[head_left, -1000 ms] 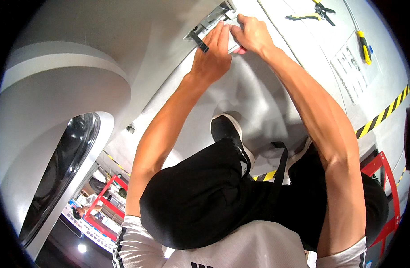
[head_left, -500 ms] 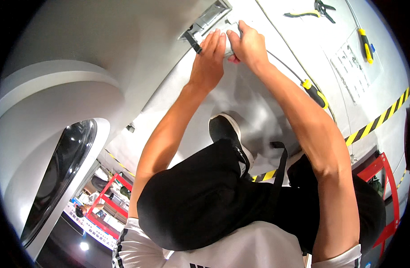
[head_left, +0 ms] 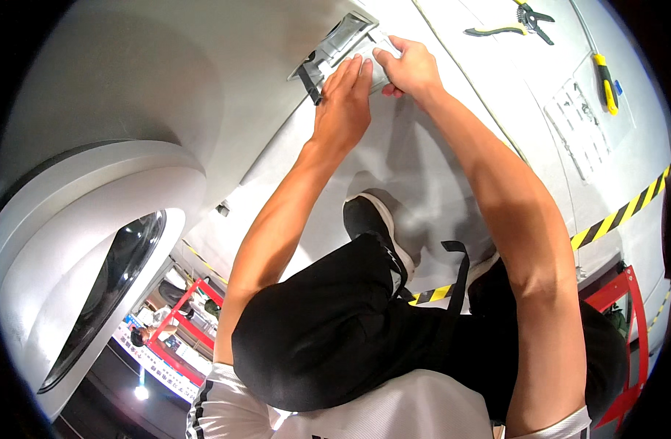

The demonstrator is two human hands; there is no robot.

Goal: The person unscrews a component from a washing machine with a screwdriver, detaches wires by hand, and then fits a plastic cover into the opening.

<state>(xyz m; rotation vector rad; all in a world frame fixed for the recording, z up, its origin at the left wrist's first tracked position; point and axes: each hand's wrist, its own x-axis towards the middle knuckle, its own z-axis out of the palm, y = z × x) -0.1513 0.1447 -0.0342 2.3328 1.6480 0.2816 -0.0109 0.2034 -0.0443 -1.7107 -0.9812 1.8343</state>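
A rectangular recess (head_left: pixel 339 42) with a metallic-looking inside opens low in the big pale grey appliance body (head_left: pixel 225 51). At its near edge I hold a pale, flat plastic piece (head_left: pixel 380 72). My left hand (head_left: pixel 344 102) keeps its fingers close together over the top of this piece; its thumb is hidden. Closed on the right end is my right hand (head_left: pixel 411 67), thumb on top and fingertips curled underneath. A short black strip or tube (head_left: pixel 310 84) sticks out of the recess, just left of my left fingers.
On the pale floor at the right lie yellow-and-black wire strippers (head_left: pixel 529 22), a screwdriver (head_left: pixel 607 88) and a clear sheet of small parts (head_left: pixel 577 124). A thin cord (head_left: pixel 474 88) runs past my right hand. Striped tape (head_left: pixel 620 210) and a red frame (head_left: pixel 628 293) stand behind.
My view has shifted slightly, and more of the recess shows. Both hands stay on the pale piece. The screwdriver beside my right forearm is no longer visible.
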